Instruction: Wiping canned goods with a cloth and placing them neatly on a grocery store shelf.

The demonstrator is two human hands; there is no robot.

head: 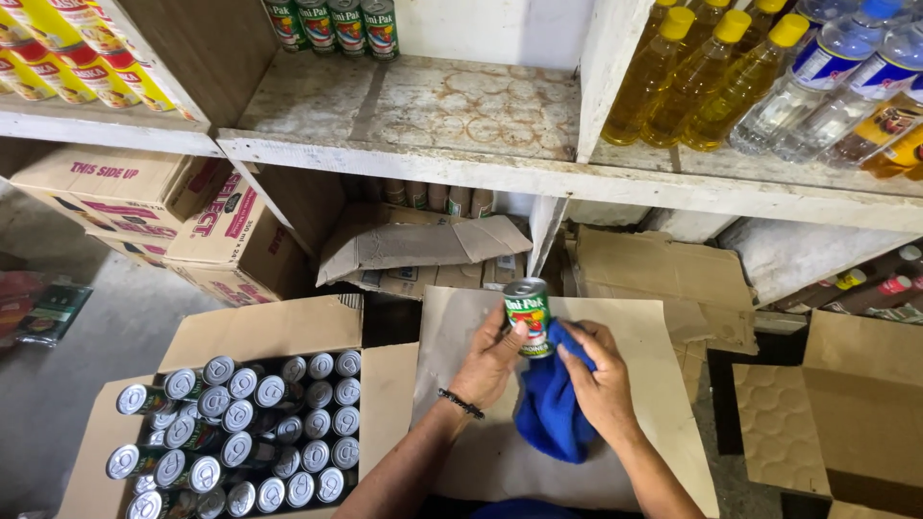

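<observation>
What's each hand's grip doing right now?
Left hand: closed around the green-labelled can, holding it up.
Right hand: closed on the blue cloth, pressing it against the can.

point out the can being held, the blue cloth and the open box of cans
can [528, 317], head view, on its green label
blue cloth [550, 413], head view, on the hanging fold
open box of cans [264, 332], head view, on its back flap

1 small green-labelled tin can [528, 316] is held; 4 like cans [332, 26] stand on the far shelf; 3 yellow-capped oil bottles [697, 77] stand far right.
</observation>
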